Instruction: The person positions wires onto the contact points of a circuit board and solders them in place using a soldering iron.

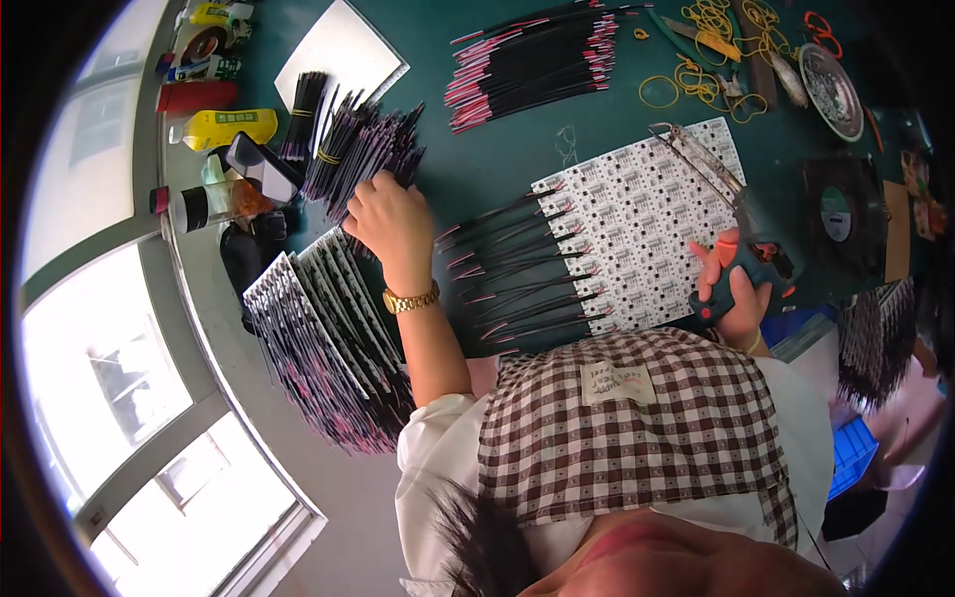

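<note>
Judging by the board (647, 229), wires (517, 269) line only its left edge (much left), right hand (738, 284) gripping the iron (741, 261), left hand (393, 214) closing on loose wires (363, 149).

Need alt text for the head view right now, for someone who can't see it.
At a dark green worktable, the left hand reaches into a fanned bundle of thin black wires with pink ends, while the right hand grips an orange-and-teal soldering tool over a white perforated circuit panel with wires attached along its left edge.
</note>
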Motion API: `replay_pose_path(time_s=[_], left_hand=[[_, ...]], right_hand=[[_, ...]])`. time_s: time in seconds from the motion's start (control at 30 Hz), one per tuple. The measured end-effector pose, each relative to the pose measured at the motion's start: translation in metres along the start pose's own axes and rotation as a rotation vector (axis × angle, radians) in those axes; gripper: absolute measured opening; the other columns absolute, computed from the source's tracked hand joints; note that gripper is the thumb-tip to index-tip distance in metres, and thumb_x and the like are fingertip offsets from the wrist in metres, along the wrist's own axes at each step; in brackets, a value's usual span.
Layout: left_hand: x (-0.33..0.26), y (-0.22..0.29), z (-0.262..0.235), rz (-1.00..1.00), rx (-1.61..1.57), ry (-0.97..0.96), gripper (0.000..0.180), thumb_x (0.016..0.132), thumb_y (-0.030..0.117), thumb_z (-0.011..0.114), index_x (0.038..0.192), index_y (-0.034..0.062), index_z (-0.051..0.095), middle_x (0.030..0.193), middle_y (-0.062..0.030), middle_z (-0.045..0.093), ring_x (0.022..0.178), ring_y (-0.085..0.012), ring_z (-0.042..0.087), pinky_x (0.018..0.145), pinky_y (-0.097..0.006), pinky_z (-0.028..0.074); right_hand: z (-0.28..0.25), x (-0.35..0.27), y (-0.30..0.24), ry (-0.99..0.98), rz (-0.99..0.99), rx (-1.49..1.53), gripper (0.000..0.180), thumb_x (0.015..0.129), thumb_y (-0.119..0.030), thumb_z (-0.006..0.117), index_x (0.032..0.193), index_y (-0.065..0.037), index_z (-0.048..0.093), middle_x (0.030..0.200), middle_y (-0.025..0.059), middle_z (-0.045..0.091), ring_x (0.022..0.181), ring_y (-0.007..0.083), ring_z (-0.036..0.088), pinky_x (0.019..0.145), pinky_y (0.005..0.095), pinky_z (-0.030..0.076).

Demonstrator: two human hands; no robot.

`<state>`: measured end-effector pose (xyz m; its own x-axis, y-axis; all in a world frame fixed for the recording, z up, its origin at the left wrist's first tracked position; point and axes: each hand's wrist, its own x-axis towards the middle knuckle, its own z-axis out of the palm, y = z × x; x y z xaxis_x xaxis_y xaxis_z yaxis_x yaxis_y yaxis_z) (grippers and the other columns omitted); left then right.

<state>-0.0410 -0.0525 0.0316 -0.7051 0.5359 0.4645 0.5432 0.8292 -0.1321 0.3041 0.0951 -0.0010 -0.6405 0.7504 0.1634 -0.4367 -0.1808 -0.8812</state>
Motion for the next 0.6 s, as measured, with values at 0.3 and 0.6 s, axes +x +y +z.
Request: replay_pose_path(time_s=[0.3, 0.6], left_hand=[[-0.022, -0.004, 0.001, -0.007, -0.18, 0.076, 0.023, 0.073, 0.02, 0.062, 0.091, 0.0053, 0.06, 0.088, -0.0097, 0.061, 0.085, -0.0297, 0.056, 0.072, -0.045, 0.04], [-0.014, -0.003, -0.005, 0.092, -0.216, -0.038, 0.02, 0.07, 0.015, 0.058, 0.085, 0.0026, 0.056, 0.087, -0.0152, 0.058, 0.084, -0.0354, 0.054, 0.072, -0.046, 0.045]], right_hand=[[0.006, -0.027, 0.001, -0.003, -0.116, -0.172, 0.035, 0.09, -0.013, 0.048, 0.121, 0.001, 0.041, 0.072, 0.0047, 0.053, 0.059, 0.0111, 0.054, 0.1, 0.0428, 0.036], [0.014, -0.024, 0.0, -0.009, -0.12, -0.174, 0.034, 0.09, -0.012, 0.049, 0.12, 0.001, 0.042, 0.074, 0.0056, 0.055, 0.06, 0.0108, 0.054, 0.101, 0.041, 0.035]])
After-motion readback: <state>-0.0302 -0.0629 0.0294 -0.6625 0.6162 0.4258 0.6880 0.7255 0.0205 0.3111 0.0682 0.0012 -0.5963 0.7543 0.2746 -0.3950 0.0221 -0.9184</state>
